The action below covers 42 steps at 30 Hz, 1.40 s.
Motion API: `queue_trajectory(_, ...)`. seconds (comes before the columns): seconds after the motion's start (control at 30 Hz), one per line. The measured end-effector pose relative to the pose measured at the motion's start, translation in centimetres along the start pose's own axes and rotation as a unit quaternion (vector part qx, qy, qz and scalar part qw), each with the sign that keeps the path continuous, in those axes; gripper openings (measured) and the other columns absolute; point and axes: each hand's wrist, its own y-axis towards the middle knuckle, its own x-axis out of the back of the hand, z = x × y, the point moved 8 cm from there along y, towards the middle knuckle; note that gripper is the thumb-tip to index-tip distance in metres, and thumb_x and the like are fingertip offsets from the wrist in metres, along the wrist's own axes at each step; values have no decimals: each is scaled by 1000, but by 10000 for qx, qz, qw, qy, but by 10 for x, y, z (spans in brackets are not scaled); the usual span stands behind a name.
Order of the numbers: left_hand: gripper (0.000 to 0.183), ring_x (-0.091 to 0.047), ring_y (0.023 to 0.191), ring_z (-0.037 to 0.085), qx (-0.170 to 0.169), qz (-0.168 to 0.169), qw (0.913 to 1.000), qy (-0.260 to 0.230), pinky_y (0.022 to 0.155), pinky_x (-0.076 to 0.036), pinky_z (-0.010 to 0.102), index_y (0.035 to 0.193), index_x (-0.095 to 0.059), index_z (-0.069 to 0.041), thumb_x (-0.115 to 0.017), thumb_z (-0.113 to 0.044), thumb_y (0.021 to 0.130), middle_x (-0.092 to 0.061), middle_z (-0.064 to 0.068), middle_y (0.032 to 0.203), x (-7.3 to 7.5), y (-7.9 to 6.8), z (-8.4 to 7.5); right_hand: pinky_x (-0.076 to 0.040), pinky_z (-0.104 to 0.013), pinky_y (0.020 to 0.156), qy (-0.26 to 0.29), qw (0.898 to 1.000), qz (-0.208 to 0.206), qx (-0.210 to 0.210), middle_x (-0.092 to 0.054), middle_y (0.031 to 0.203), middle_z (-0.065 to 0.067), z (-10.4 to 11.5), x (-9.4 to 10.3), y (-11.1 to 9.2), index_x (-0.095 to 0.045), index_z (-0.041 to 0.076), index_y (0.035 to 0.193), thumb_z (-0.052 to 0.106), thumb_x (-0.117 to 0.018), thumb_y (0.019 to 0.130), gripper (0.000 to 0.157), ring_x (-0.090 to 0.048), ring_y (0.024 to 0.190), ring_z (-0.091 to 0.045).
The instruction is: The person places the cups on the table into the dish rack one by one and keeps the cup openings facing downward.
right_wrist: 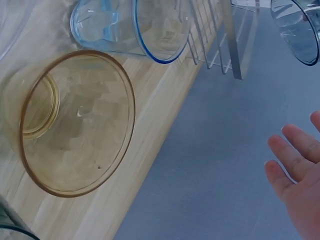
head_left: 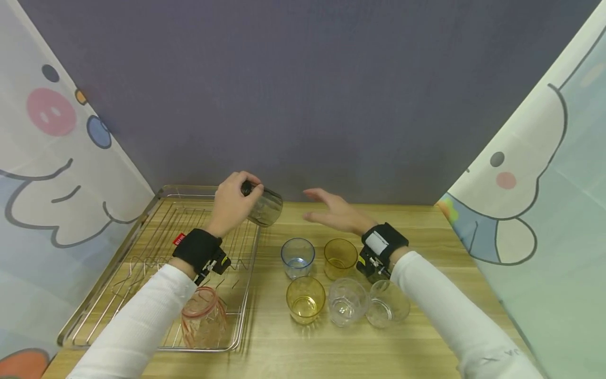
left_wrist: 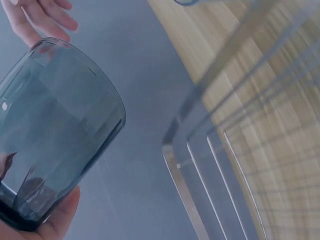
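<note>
Left hand [head_left: 233, 205] grips gray glass [head_left: 267, 209] by its base, tilted, near the far right corner of the rack [head_left: 248, 295]. Right hand [head_left: 337, 213], fingers apart, holds nothing, right of the rack. Judged best: firm base hold, glass clear of the wire.

Cannot read the red tag [head_left: 179, 239] on the rack [left_wrist: 183, 194], too small. In the left wrist view, can see one part of the rack only blurred and, left of the rack, the smoky glass [left_wrist: 65, 110] cut by the edge. In the right wrist view, well apart from the rack, can see only an edge-cut piece of the green-rimmed glass [right_wrist: 9, 217].
</note>
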Motion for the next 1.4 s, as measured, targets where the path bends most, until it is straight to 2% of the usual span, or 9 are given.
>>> queue_trajectory(0.27,27,-48,80,25,-50,48,9970,769,74,-36,41,112,-64,-7,-51,-28,102,-59,15,108,24,-10,15,-29,-50,121,-533,9983,61,208,-37,159,-8,12,-10,7,-34,15,153,41,-63,92,72,-35,147,-29)
queue_trajectory(0.53,27,-55,92,33,-319,209,9875,1532,76,-41,44,111,-65,-5,-55,-27,101,-59,20,117,55,-22,14,-30,-49,120,-554,9983,24,197,-33,161,-8,19,-32,14,-30,15,155,47,-57,96,72,-34,147,-29)
queue_trajectory(0.67,24,-56,89,31,-414,336,9811,1862,72,-40,42,110,-66,-7,-56,-27,100,-60,18,115,68,-31,11,-31,-49,120,-434,9989,-47,182,-31,161,-8,20,-41,15,-27,16,156,48,-52,99,70,-35,147,-30)
queue_trajectory(0.77,23,-56,88,29,-449,448,9760,2082,71,-40,40,110,-66,-8,-57,-27,100,-60,17,114,74,-40,10,-31,-50,120,-153,9996,-30,215,-30,162,-9,25,-47,15,-26,15,156,46,-49,102,66,-33,148,-31)
queue_trajectory(0.97,21,-58,86,28,-413,640,9667,2442,67,-43,41,108,-67,-11,-61,-28,97,-63,16,110,86,-58,17,-34,-49,119,433,9985,298,168,-29,162,-9,38,-67,10,-24,14,157,44,-40,105,62,-35,146,-30)
queue_trajectory(1.07,22,-61,86,28,-338,795,9621,2586,67,-46,44,107,-68,-12,-62,-30,97,-64,15,108,91,-63,20,-37,-49,116,593,9972,447,70,-33,160,-10,43,-78,6,-26,14,156,46,-40,104,63,-40,144,-30)
queue_trajectory(1.2,23,-63,87,27,-143,1177,9534,2773,69,-48,46,106,-69,-13,-61,-33,96,-66,14,110,95,-69,24,-38,-46,116,903,9935,680,-112,-36,158,-12,49,-93,0,-26,13,156,45,-44,104,63,-41,143,-30)
queue_trajectory(1.3,23,-59,76,19,46,1622,9420,2939,63,-45,38,106,-68,-14,-60,-34,96,-67,10,103,96,-77,29,-41,-45,114,992,9913,833,-218,-38,155,-16,55,-104,-4,-28,11,155,42,-49,103,64,-45,139,-31)
queue_trajectory(1.4,22,-53,69,13,267,2030,9310,3021,59,-40,31,105,-67,-15,-60,-34,96,-65,5,97,94,-88,36,-46,-43,109,807,9921,902,-324,-43,151,-17,59,-113,-7,-31,9,153,42,-51,101,65,-51,133,-30)
